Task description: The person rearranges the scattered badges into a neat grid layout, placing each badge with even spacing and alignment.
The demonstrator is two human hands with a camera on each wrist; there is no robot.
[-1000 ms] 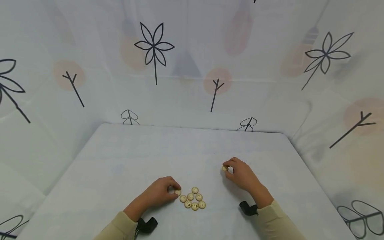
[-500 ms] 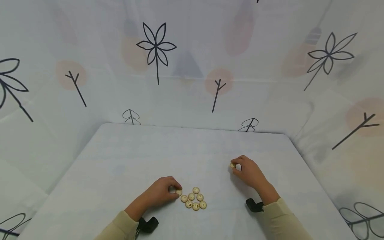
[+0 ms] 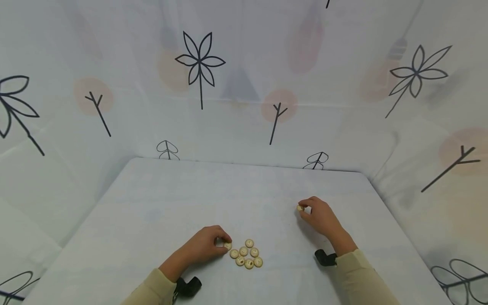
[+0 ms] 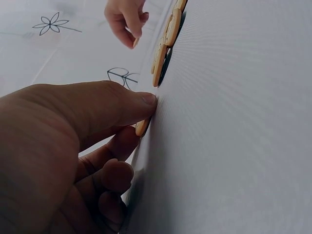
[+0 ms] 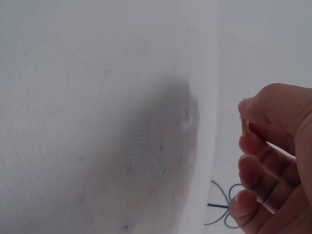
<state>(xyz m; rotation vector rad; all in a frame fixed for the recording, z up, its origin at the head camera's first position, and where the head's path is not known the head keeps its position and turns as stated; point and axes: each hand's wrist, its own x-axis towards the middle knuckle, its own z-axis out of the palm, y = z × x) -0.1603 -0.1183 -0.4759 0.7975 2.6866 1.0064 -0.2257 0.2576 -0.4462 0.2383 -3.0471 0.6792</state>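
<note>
Beige wooden discs (image 3: 243,251), seven of them, lie in a loose cluster on the white tabletop (image 3: 228,190), several touching or nearly so. Two on the near side of the cluster show dark marks, too small to make out. Just left of the cluster, the left hand (image 3: 205,243) pinches another disc (image 3: 227,245) between thumb and finger. In the left wrist view, this piece is close against the tabletop, though whether it touches cannot be told; the other fingers curl in behind. Well apart to the right, and farther from the person, the right hand (image 3: 320,215) grips one more disc (image 3: 300,208) between thumb and forefinger. It appears edge-on in the right wrist view, raised off the surface, where a soft shadow falls. Light khaki sleeves (image 3: 152,288) cover both forearms. One black device (image 3: 189,287) sits at the left wrist, and a similar black fitting (image 3: 325,257) at the right. Beyond the table rises a white backdrop (image 3: 244,135) printed with line-drawn flowers (image 3: 200,61), twigs (image 3: 276,123) and peach circles (image 3: 291,106).
</note>
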